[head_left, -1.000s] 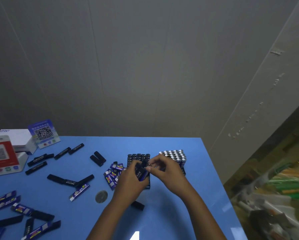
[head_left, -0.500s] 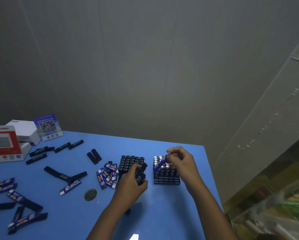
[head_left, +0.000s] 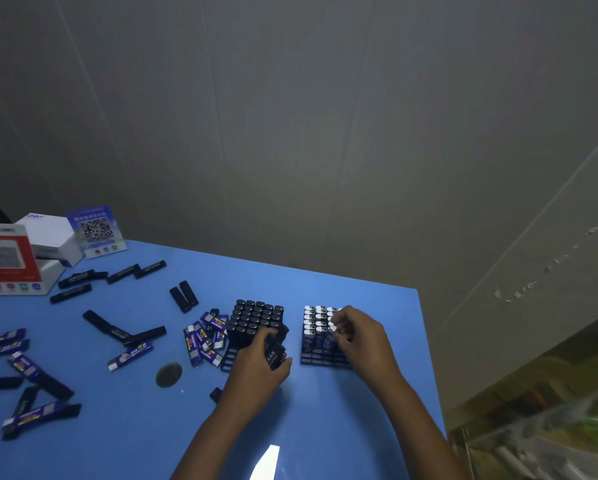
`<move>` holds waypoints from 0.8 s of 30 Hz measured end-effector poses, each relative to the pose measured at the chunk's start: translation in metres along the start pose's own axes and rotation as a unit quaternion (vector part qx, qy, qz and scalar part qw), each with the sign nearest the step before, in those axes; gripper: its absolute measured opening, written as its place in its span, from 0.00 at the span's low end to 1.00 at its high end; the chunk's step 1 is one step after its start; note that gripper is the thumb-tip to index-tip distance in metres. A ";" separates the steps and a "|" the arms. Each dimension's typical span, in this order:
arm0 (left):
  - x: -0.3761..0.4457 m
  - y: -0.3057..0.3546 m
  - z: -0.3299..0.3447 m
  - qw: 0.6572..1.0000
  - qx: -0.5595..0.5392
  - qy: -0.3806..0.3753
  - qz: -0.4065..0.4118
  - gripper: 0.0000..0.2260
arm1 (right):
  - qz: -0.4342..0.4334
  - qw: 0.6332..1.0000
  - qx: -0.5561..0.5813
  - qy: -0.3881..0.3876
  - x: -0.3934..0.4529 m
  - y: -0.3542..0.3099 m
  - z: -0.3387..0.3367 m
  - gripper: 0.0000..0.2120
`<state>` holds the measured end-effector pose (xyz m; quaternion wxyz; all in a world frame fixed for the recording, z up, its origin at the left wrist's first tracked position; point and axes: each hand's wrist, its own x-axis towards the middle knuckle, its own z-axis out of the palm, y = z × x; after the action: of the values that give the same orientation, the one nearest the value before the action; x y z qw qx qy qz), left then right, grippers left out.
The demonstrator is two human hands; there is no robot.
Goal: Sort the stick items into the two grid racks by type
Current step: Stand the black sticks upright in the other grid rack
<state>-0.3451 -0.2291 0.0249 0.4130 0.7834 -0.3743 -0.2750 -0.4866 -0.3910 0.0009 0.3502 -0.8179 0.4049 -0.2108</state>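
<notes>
I see the blue table strewn with loose sticks at left. On it stand the black-stick rack and, just right of it, the white-capped rack. My left hand clenches a black stick beside the first rack. My right hand seems to pinch a white-capped stick over the second.
</notes>
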 end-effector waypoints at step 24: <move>0.017 -0.029 0.002 0.998 0.031 -0.003 -0.052 0.16 | -0.078 0.991 -0.104 -0.011 0.013 0.029 0.037 0.14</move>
<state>-0.3267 -0.2324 -0.0027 0.3724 0.8137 -0.3422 -0.2866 -0.4711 -0.3988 -0.0448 0.2503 -0.8812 0.3555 -0.1858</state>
